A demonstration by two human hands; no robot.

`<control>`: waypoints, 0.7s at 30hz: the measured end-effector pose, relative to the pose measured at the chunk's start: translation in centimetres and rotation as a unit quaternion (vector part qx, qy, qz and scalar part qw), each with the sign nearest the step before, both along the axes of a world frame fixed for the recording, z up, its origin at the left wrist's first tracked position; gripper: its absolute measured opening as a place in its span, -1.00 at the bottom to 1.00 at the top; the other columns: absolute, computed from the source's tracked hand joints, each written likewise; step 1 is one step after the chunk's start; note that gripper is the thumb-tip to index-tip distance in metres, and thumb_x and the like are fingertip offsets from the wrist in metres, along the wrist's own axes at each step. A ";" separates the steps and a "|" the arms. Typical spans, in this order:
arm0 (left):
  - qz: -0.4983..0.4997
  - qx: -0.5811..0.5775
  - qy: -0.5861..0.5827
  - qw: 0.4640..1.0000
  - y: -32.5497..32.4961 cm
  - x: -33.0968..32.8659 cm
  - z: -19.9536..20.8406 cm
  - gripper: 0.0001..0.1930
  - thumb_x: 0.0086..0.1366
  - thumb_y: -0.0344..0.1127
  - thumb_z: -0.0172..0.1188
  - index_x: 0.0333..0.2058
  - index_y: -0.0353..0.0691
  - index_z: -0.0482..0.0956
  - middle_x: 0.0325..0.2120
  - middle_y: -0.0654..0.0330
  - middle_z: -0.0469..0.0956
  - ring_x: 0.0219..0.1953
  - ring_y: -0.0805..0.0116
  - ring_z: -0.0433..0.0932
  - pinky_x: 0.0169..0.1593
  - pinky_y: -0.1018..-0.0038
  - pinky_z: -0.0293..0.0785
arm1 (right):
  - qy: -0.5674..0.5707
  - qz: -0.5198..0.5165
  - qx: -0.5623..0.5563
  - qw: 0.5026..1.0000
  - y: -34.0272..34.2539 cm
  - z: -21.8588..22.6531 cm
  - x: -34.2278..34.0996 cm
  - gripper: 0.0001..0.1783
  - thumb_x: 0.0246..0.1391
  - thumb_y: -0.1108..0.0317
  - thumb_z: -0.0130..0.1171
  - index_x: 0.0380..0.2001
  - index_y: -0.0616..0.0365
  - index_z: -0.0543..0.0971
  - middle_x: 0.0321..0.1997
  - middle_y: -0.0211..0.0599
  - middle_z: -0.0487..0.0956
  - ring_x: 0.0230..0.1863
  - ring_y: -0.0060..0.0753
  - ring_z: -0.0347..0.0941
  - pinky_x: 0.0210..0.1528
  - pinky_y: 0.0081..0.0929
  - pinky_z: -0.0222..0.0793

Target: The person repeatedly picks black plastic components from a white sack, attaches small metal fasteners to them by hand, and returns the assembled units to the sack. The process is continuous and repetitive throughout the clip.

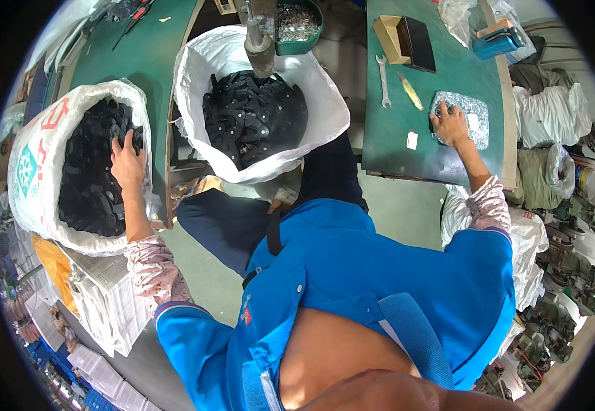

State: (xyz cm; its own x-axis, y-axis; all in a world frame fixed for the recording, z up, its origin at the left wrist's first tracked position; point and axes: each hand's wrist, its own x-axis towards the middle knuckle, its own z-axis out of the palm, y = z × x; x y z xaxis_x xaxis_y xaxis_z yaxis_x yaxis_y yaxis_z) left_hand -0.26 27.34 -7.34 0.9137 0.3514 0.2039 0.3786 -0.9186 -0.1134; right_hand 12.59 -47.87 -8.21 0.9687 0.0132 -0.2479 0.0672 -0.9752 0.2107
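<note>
My left hand (128, 166) reaches over the mouth of a white woven sack (37, 171) on the left, its fingers apart against the black flat parts (92, 164) that fill it. On the right table, my right hand (452, 127) rests with parted fingers on a heap of small shiny metal pieces (474, 109); whether a piece lies under the fingertips cannot be made out. Between my hands, a second white sack (198, 65) stands open in front of my knees, holding many black flat parts (256, 120) with small round studs. A metal machine head (260, 51) hangs over its far rim.
A green bin (299, 46) of small metal pieces sits beyond the middle sack. On the right table (393, 151) lie a wrench (384, 81), a yellow cutter knife (411, 92), an open box (407, 42) and a blue case (497, 44). White crates (116, 308) stand below the left sack.
</note>
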 end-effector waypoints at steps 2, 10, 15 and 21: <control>-0.001 0.004 -0.014 1.000 -0.1 0.3 0.2 -0.37 0.05 -0.25 0.29 0.15 0.23 0.39 0.19 0.03 0.31 0.00 -0.10 0.49 -0.14 0.15 0.56 | 0.057 0.029 0.038 0.997 -3.2 -0.5 1.0 -0.33 0.26 -0.11 -0.15 0.31 0.02 0.17 0.16 0.29 0.32 0.14 0.30 0.27 0.19 -0.01 0.22; 0.039 0.000 -0.027 0.999 -0.8 -0.2 -0.1 -0.37 0.05 -0.22 0.29 0.16 0.30 0.40 0.22 0.11 0.28 0.02 0.00 0.49 -0.15 0.19 0.55 | 0.033 0.048 -0.013 0.998 -0.9 0.7 0.6 -0.33 0.28 -0.05 -0.13 0.31 0.11 0.16 0.08 0.40 0.31 0.06 0.38 0.28 0.18 -0.01 0.23; 0.042 -0.008 -0.046 0.998 -0.9 -0.2 -0.4 -0.36 0.05 -0.21 0.30 0.16 0.33 0.39 0.24 0.13 0.27 0.07 0.01 0.46 -0.14 0.21 0.54 | 0.017 0.134 0.030 0.990 -4.7 -0.7 1.7 -0.43 0.28 0.04 -0.13 0.22 0.16 0.23 0.01 0.22 0.34 0.02 0.24 0.31 0.07 0.01 0.30; 0.055 -0.011 -0.053 0.997 -1.3 -0.4 -0.5 -0.37 0.07 -0.19 0.29 0.17 0.35 0.37 0.26 0.12 0.25 0.07 0.01 0.46 -0.13 0.18 0.54 | -0.100 0.213 -0.015 0.972 -4.4 -2.6 0.8 -0.57 0.29 0.10 -0.14 0.09 0.14 0.29 -0.06 0.18 0.37 -0.04 0.25 0.37 -0.02 0.01 0.38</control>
State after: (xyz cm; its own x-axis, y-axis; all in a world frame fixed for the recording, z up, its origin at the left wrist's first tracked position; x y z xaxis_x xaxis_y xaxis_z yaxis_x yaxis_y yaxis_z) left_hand -0.65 26.06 -7.87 0.8430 0.4536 0.2891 0.4861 -0.8726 -0.0484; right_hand 13.42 -52.24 -10.77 0.9059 0.4191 -0.0609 0.4179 -0.8613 0.2891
